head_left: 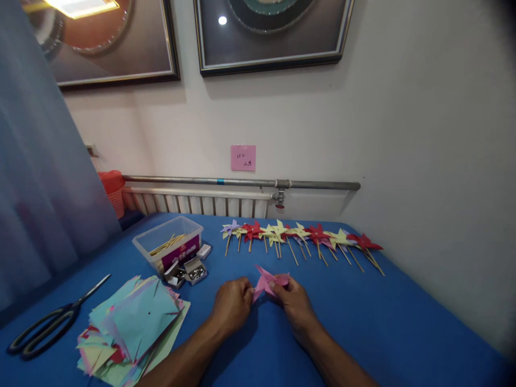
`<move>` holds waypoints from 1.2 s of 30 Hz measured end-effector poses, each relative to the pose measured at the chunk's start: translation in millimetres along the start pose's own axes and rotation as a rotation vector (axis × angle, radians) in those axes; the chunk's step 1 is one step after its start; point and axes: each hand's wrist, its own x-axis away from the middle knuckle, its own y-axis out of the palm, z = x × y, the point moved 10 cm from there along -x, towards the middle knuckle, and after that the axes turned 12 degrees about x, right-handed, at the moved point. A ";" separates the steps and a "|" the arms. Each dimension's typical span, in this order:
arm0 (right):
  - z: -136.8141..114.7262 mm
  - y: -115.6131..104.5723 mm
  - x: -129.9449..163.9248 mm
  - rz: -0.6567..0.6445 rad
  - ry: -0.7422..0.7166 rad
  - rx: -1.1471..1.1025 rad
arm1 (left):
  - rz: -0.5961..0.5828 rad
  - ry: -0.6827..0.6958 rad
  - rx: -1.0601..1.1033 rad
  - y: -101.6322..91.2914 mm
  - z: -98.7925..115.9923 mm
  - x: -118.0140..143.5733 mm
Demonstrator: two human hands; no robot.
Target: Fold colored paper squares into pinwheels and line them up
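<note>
A pink paper pinwheel, its blades folded, is held up over the blue table in front of me. My right hand pinches it from the right, the thumb lying across its middle. My left hand is closed at the pinwheel's left edge, fingertips on the paper; whether anything small is also inside those fingers is hidden. Beyond my hands lies a row of finished pinwheels on wooden sticks, in red, yellow and purple. Small open boxes of metal pins sit to the left of them.
A clear plastic box holds wooden sticks, with a small closed box beside it. Cut coloured paper is piled at the left, near black-handled scissors. A radiator and pipe run behind the blue tabletop.
</note>
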 end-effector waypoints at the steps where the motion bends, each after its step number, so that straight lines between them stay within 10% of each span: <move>1: -0.4 0.3 0.3 -0.002 -0.001 -0.001 | -0.002 0.001 0.001 0.2 -0.2 0.0; 36: -1.0 2.7 1.1 -0.020 0.014 -0.029 | 0.009 0.030 0.001 1.4 -1.6 -1.5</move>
